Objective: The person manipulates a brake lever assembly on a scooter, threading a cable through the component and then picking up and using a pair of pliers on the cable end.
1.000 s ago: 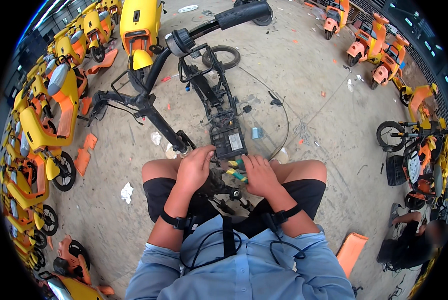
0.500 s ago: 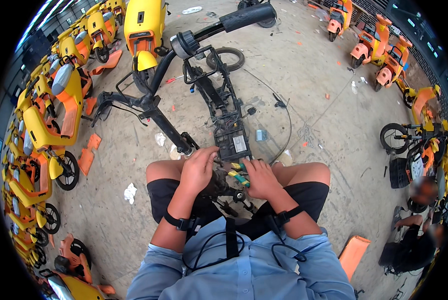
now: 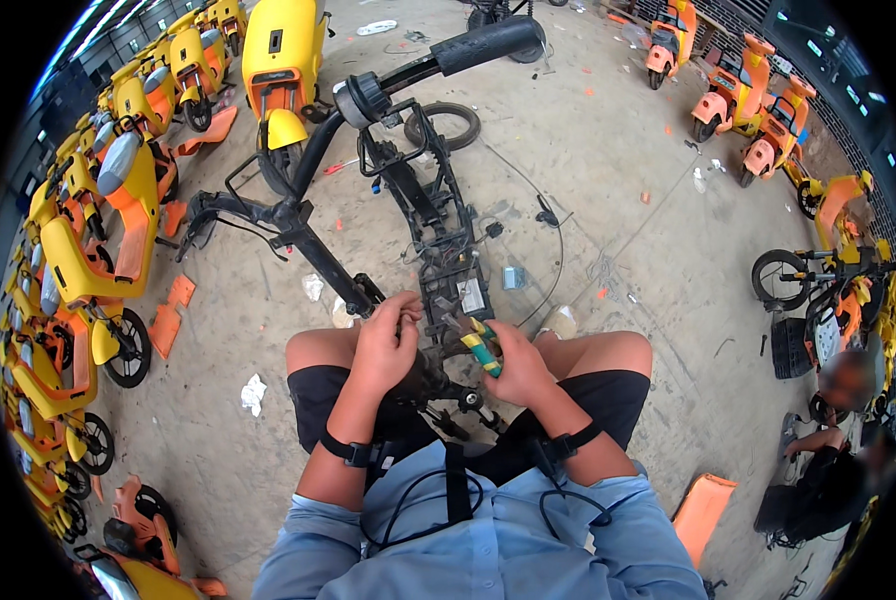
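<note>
A stripped black scooter frame (image 3: 443, 240) lies between my knees, its handlebar (image 3: 363, 98) reaching away from me. My right hand (image 3: 521, 364) is wrapped round pliers with green-and-yellow handles (image 3: 482, 354). Their metal jaws point up and left, over the near end of the frame. Just left of them, beside the lower end of the steering column (image 3: 330, 258), my left hand (image 3: 392, 332) is closed with bent fingers. Whatever it grips is hidden by the fingers. Dark mechanical parts and the fork (image 3: 471, 400) sit below both hands.
Yellow-and-orange scooters (image 3: 103, 250) stand in rows at the left, with others (image 3: 733, 95) at the far right. A loose tyre (image 3: 446, 127), a cable (image 3: 558, 245) and orange panels (image 3: 705, 515) lie on the concrete. Another person (image 3: 823, 490) sits low at the right.
The pliers have lifted and turned, so their jaws now show above the frame. My left hand has shifted slightly up, its fingers more curled. The whole view has moved slightly.
</note>
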